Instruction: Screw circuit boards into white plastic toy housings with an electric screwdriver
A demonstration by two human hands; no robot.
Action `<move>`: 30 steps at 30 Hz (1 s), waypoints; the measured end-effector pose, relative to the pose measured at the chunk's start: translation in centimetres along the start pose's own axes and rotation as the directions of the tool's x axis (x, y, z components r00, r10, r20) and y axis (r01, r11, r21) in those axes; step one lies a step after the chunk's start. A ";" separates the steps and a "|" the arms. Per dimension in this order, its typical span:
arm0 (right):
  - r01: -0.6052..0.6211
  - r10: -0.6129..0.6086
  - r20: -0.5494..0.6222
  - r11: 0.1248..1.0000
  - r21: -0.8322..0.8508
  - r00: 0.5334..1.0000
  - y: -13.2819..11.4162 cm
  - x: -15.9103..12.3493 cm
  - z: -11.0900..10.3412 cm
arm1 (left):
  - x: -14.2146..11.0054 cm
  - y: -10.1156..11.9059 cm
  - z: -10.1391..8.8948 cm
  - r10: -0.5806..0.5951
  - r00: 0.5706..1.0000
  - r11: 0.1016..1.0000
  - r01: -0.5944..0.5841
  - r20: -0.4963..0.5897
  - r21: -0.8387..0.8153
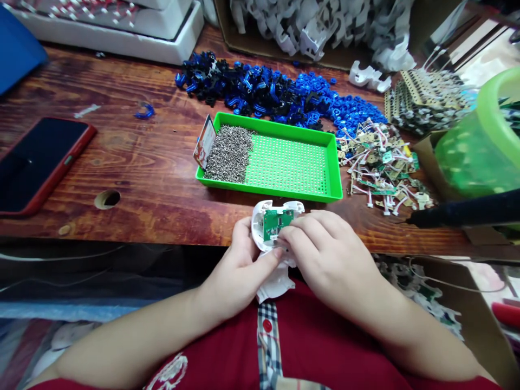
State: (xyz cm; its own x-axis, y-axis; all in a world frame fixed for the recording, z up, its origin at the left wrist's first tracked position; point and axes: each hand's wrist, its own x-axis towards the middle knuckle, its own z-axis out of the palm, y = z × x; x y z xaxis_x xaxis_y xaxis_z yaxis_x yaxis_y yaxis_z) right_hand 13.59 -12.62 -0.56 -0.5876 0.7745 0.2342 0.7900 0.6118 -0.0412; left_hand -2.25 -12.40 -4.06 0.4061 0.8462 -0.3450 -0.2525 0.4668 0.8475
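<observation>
Both hands meet just below the table's front edge, over my lap. My left hand is wrapped round a white plastic housing with a small green circuit board seated in it. My right hand is closed in a pinch on the board's lower right edge, pressing on it. The housing's lower part pokes out beneath my hands. Just beyond them on the table lies a green tray with a heap of small metal screws at its left end.
Blue and black plastic parts are piled behind the tray. Small wired circuit boards lie to its right. A red-cased phone rests at the left. A box of white housings, a green basin and a black tool stand at the right.
</observation>
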 end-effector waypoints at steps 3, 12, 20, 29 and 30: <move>-0.006 0.006 0.013 1.000 -0.016 1.000 -0.2 0.1 0.1 | -0.1 -0.3 -0.1 0.020 1.000 0.997 -0.021 0.011 0.076; 0.010 -0.007 -0.026 0.993 0.121 1.000 0.2 -0.3 0.3 | -0.2 0.0 -0.3 0.022 0.996 0.983 -0.006 -0.087 0.183; -0.401 0.671 0.106 0.302 0.865 0.734 1.1 -2.6 1.7 | 0.2 0.7 0.1 -0.084 0.992 0.996 0.084 -0.097 -0.004; -0.475 0.540 0.433 -0.069 0.877 0.722 0.1 -2.0 2.1 | -0.6 0.4 0.1 -0.046 0.999 0.999 0.046 0.004 0.008; -0.476 0.548 0.418 -0.042 0.878 0.724 0.1 -1.9 2.2 | -0.6 0.3 0.0 -0.040 0.999 0.999 0.040 0.002 0.021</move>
State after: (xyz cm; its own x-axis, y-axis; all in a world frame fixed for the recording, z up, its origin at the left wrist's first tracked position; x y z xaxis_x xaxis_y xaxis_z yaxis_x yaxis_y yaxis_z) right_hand 14.39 -13.73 -3.11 -0.0661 0.9635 -0.2594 0.0928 -0.2529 -0.9630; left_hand -2.61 -12.76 -3.58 0.4174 0.8264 -0.3780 -0.2176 0.4948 0.8413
